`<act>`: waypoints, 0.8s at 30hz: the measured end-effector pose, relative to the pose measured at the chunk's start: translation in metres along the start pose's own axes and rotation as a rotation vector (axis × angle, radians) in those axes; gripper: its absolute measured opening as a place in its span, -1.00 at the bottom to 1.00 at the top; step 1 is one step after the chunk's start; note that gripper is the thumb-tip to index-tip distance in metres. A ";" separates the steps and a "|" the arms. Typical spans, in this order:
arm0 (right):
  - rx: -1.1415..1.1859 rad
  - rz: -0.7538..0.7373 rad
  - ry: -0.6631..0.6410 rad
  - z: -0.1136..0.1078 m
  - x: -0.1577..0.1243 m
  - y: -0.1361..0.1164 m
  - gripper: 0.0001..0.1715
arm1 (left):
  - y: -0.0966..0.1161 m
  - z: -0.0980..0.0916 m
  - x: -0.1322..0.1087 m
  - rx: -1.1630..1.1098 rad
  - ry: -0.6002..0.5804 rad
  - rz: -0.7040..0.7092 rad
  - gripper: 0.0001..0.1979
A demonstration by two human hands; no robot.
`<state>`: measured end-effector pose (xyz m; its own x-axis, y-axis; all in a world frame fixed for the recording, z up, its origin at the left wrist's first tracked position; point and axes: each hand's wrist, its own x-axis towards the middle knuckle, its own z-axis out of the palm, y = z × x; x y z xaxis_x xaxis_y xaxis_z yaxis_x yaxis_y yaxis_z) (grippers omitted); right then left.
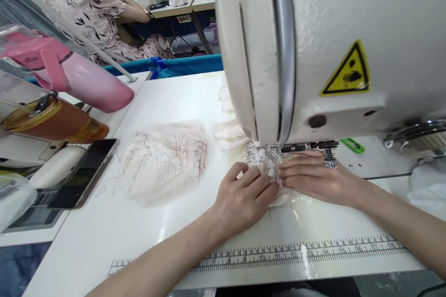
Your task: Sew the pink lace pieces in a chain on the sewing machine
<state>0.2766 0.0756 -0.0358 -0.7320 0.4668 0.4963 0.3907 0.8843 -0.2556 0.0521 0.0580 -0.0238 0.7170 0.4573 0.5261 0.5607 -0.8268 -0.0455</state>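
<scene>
A piece of white lace fabric (259, 154) lies under the head of a sewing machine (331, 55). My left hand (245, 192) has its fingers curled and pressed together on the near left part of the lace. From the other side, my right hand (317, 178) rests flat, fingers stretched out, with the fingertips touching the lace's right edge. The needle area is hidden behind the machine head. Left of my left hand lies a pile of pale lace pieces (163, 160), and more cream lace (230, 134) sits just behind the hand.
A printed ruler strip (265, 256) runs along the table's front. At the left are a phone (83, 174), an amber cup (52, 118) and a pink bottle (80, 72). A green thread clipper (352, 145) lies behind my right hand. Another person (83, 14) sits at a machine beyond.
</scene>
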 end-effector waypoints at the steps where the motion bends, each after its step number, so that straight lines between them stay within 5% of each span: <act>1: 0.006 -0.021 0.010 0.001 0.000 0.001 -0.85 | -0.001 -0.001 0.001 -0.008 -0.006 0.015 -0.83; 14: -0.057 -0.034 0.110 0.003 -0.003 0.001 -0.70 | 0.000 0.003 -0.003 -0.139 -0.093 -0.036 -0.84; 24: -0.136 0.014 0.108 -0.004 0.002 0.000 -0.84 | 0.003 0.007 0.001 -0.128 -0.068 -0.051 -0.86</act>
<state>0.2777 0.0767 -0.0317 -0.6646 0.4696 0.5812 0.4780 0.8650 -0.1523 0.0578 0.0581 -0.0296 0.7175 0.5175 0.4663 0.5431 -0.8348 0.0907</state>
